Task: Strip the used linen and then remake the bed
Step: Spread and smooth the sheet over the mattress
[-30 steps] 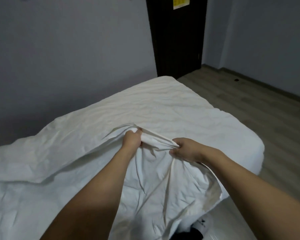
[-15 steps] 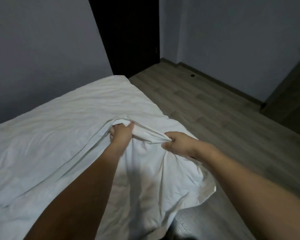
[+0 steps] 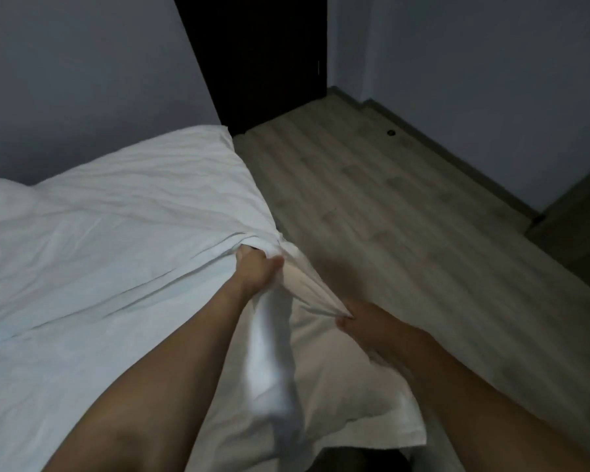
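A crumpled white sheet (image 3: 116, 216) covers the bed on the left of the view and runs back to the grey wall. My left hand (image 3: 256, 270) grips a bunched fold of it at the bed's right edge. My right hand (image 3: 365, 321), lower and to the right, pinches the same fold, and the cloth is drawn taut between the two hands. A loose flap of the sheet (image 3: 348, 386) hangs below my forearms over the bed's near corner. The image is blurred around my hands.
Light wooden floor (image 3: 406, 216) spreads out to the right of the bed. A dark door (image 3: 259, 56) stands behind the bed's far corner. Grey walls close the room, and a dark piece of furniture (image 3: 579, 226) sits at the right edge.
The view has swung right and downwards. Both hands, still holding the fold, have drawn the sheet toward the bed's right edge, and my right hand has dropped lower.
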The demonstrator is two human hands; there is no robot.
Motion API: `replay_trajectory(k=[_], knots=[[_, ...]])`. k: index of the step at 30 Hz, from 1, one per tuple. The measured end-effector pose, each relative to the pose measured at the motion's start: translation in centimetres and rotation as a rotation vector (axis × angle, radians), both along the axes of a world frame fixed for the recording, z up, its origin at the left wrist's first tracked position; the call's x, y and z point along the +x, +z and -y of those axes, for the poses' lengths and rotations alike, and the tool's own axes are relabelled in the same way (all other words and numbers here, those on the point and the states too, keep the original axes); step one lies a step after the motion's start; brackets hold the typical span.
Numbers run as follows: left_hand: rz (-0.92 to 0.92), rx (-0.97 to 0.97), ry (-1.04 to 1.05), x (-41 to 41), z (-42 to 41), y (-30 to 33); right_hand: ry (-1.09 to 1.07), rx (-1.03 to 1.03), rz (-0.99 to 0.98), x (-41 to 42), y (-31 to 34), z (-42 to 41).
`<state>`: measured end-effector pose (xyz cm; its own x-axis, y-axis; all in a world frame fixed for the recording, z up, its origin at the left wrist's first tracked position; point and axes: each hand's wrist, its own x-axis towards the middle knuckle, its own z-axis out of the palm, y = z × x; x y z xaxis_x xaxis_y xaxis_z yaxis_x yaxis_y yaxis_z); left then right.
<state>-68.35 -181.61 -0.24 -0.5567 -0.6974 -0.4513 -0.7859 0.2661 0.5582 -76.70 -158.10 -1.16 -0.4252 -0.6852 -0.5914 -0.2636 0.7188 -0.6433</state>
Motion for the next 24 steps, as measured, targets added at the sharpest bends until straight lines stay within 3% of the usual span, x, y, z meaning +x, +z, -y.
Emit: replay_trajectory(k=[3,5,7,12,20,24], knots=[[0.173,0.028,-0.226,-3.6,-4.9,-3.1,0.082,0.214,-0.027,-4.4,-4.4,-5.2],[0.317,0.091,-0.272,-5.5,-8.1,-4.5,0.063,0.279,-0.048,-7.2,-5.0,-7.5],[0.451,0.15,-0.392,-6.6,-10.7,-3.9,0.04,0.255,-0.084,-9.8,-4.3,-8.3],[0.589,0.012,-0.491,-8.0,-10.5,-2.4,0.066,0.121,-0.153,-15.1,-0.6,-5.4],[0.423,-0.02,-0.136,-6.3,-0.9,-0.8,0.357,-0.025,-0.233,-17.9,4.5,8.2],[0.259,0.138,0.295,-6.6,4.8,-2.5,0.519,-0.092,-0.313,-18.9,5.9,15.8]])
